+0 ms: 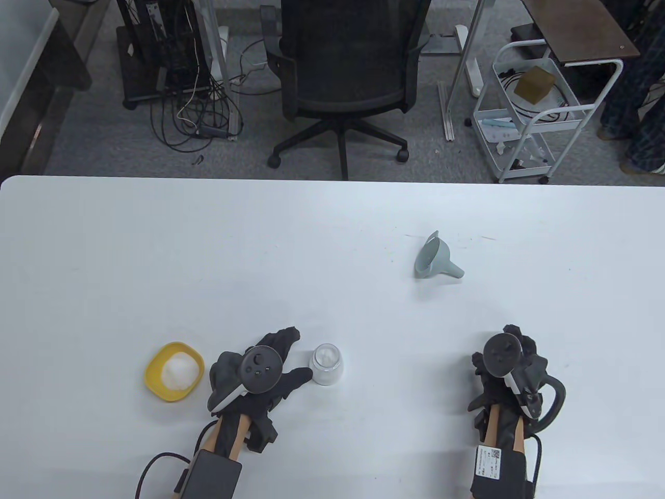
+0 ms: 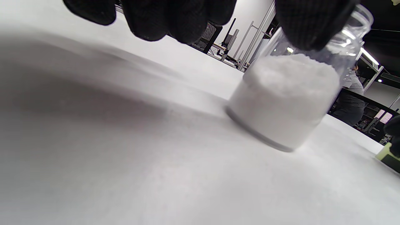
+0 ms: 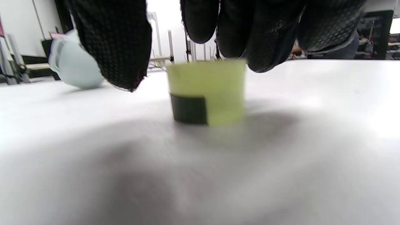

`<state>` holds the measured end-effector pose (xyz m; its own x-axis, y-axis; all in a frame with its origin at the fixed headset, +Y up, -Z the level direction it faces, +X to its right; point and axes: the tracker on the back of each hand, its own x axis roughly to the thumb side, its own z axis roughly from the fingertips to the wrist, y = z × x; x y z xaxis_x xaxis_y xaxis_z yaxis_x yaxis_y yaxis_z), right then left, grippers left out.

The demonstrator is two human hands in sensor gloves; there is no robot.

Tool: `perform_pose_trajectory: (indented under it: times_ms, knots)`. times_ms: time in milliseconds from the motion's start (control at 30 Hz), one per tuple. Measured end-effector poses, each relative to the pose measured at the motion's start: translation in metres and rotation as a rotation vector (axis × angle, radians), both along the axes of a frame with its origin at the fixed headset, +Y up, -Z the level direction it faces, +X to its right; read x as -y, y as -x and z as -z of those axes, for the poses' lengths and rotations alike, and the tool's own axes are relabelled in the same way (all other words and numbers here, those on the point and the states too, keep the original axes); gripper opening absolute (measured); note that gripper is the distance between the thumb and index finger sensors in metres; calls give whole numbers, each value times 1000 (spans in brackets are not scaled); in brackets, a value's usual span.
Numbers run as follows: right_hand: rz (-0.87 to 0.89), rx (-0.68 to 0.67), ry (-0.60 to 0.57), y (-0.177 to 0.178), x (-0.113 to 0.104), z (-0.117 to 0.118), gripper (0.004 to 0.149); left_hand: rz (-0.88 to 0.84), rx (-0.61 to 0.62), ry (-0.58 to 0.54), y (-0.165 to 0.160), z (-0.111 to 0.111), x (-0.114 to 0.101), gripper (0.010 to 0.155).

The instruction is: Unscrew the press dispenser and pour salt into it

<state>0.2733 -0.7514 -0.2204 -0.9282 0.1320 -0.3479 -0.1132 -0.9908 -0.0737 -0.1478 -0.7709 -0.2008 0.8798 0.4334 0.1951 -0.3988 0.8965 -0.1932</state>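
Observation:
A clear glass dispenser jar [image 1: 327,365] with white salt in it stands near the table's front, its top open. In the left wrist view the jar [image 2: 281,100] is mostly full. My left hand [image 1: 301,354] lies just left of the jar. Its thumb touches the jar's side and one finger [image 2: 312,25] rests at the rim, while the other fingers are spread away. My right hand [image 1: 511,338] hovers over the yellow-green press cap [image 3: 206,92], which stands on the table. The thumb [image 3: 115,47] is apart from the cap. The hand hides the cap in the table view.
A yellow bowl [image 1: 174,371] holding salt sits left of my left hand. A pale grey-green funnel [image 1: 435,258] lies on its side at mid-table and also shows in the right wrist view [image 3: 75,65]. An office chair [image 1: 345,67] stands beyond the far edge.

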Motion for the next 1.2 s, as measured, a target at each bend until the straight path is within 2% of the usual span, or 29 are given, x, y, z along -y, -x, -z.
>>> perform_pose_trajectory:
  times_ms: [133, 267, 400, 500, 733, 1067, 1200]
  knots:
    - [2, -105, -33, 22, -9, 5, 87, 17, -9, -22, 5, 0, -9, 96]
    - [-27, -234, -15, 50, -10, 10, 87, 68, -35, -37, 13, -1, -23, 97]
    - [-66, -334, -9, 78, -13, 12, 87, 203, -116, -77, 34, -1, -41, 96]
    - [-98, -385, -22, 92, -15, 12, 86, 275, -189, -70, 53, 0, -46, 91]
    - [-135, -446, -9, 107, -13, 11, 83, 352, -380, 95, 112, 2, -41, 78]
    - [-145, -491, -38, 112, -14, 9, 81, 131, -538, 367, 178, -10, -24, 79]
    - [-158, -502, -44, 114, -15, 8, 80, 146, -601, 427, 190, -12, -16, 78]
